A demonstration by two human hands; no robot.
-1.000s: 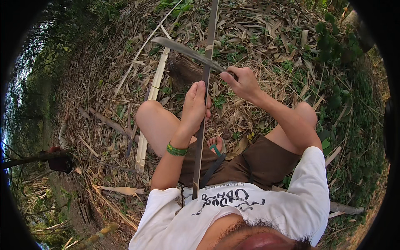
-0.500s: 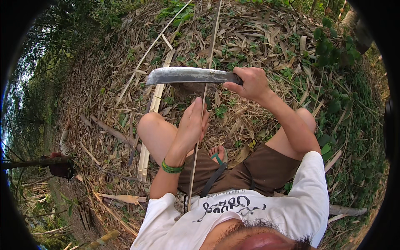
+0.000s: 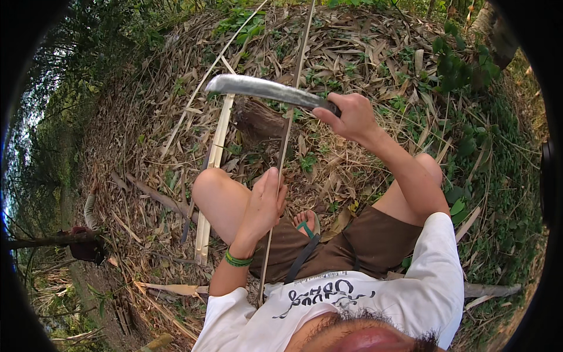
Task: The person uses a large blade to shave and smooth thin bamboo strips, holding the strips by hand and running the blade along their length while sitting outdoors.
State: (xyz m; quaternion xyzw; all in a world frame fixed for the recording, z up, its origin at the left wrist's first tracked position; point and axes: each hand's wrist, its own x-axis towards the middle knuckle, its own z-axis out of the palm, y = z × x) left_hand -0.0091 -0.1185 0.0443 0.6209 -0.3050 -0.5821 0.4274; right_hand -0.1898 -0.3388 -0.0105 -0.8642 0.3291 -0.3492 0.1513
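Note:
My right hand (image 3: 352, 117) is wrapped round the dark handle of a machete (image 3: 261, 88), whose broad, slightly curved blade points left. A long, thin wooden strip (image 3: 300, 56), perhaps split bamboo, runs from the far edge of the view down to my shirt. My left hand (image 3: 267, 196) is closed on this strip in front of my left knee, thumb side up. The blade lies across the strip beyond my left hand; I cannot tell whether they touch. Below the blade a brown piece of log or stump (image 3: 258, 120) shows on the ground.
Left of the stump lie pale split pieces (image 3: 220, 132), one beside my bent left knee (image 3: 214, 188). A thin pole (image 3: 202, 82) slants farther off. A branch (image 3: 155, 193) lies to the left. Dry leaves and green plants (image 3: 469, 135) cover the ground. A dark bundle (image 3: 88, 249) is at far left.
My left hand has come nearer to my body along with the strip. The machete's tip has swung farther away, so the blade slants now. My right hand has barely moved.

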